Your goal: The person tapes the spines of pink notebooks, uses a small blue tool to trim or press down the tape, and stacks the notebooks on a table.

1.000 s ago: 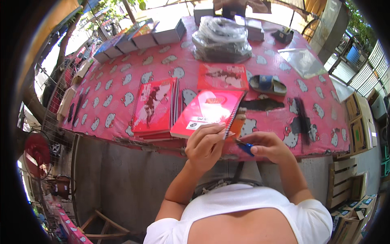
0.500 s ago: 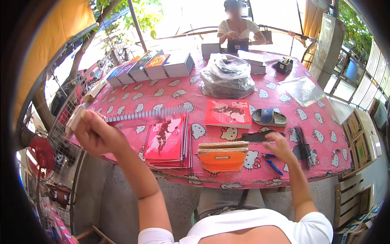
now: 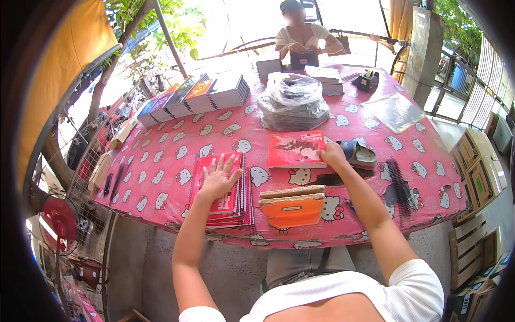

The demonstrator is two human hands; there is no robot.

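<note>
"One question first: how does the left hand stand?"

"Palm down, fingers spread wide, on the stack of red-covered, spiral-bound notebooks."

"How would those handle?"

"Moderately heavy together, I judge; the covers look slick and bendable, so the stack could fan out. Best held across both long sides."

"And the flat, red-covered sheaf of paper?"

"Lighter, probably floppy; no coil shows on it, so leaves may slip. Thumb above and fingers beneath, mid-edge, seems safest."

"Where are they?"

"Take the orange, straight-sided block as the clock's centre: notebooks and left hand near ten, sheaf at twelve. The right hand is between one and two, fingers curled narrow at the sheaf's right edge; I cannot tell whether they pinch it."
</note>
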